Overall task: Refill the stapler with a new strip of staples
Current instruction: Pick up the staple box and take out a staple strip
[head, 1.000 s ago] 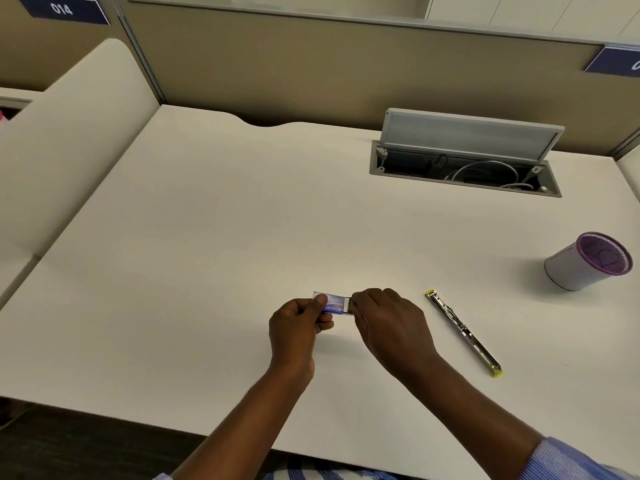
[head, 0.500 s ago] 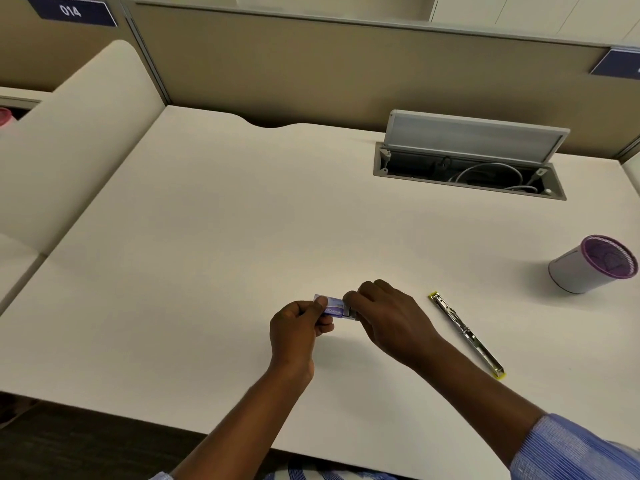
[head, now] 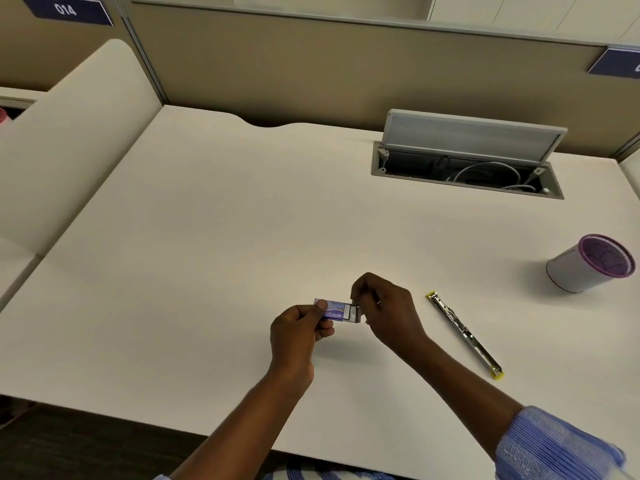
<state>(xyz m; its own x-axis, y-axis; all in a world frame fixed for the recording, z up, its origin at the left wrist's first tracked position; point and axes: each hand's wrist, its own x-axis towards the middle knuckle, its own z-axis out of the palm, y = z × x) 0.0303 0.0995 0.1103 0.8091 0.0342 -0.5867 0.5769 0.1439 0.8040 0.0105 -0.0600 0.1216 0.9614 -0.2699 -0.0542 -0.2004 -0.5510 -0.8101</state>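
Right hand (head: 388, 310) has eased off to the right since half a second ago. The white inner tray (head: 351, 313) now shows between the sleeve and your fingers, where before your fingers covered that end.

Hands:
- Your left hand (head: 298, 330) grips the purple staple box (head: 334, 310), with the thumb on top at the left end and the fingers curled under.
- Your right hand pinches the tray's right end, fingers curled tight around it.
- The tray is only partly out. I can't tell whether a strip sits in it — too small, too blurred.

The box is held just above the desk (head: 207, 254), with its shadow on the surface below it, at centre and nearer the front edge than the back.

The stapler (head: 464, 336) lies opened flat on the desk to the right of your right hand, apart from it and untouched. It runs diagonally, with one yellow tip toward the back and the other toward the front edge.

Room to move:
- Left of your left hand is bare desk all the way to the side divider (head: 69, 150).
- Behind the hands it is bare up to the back panel and the open cable hatch (head: 474, 136), whose lid is tilted up.
- The pen cup (head: 585, 268) is at far right, near the right edge, well apart from the stapler.
- Your forearms cross the front edge, and your right sleeve (head: 554, 445) hangs past it.
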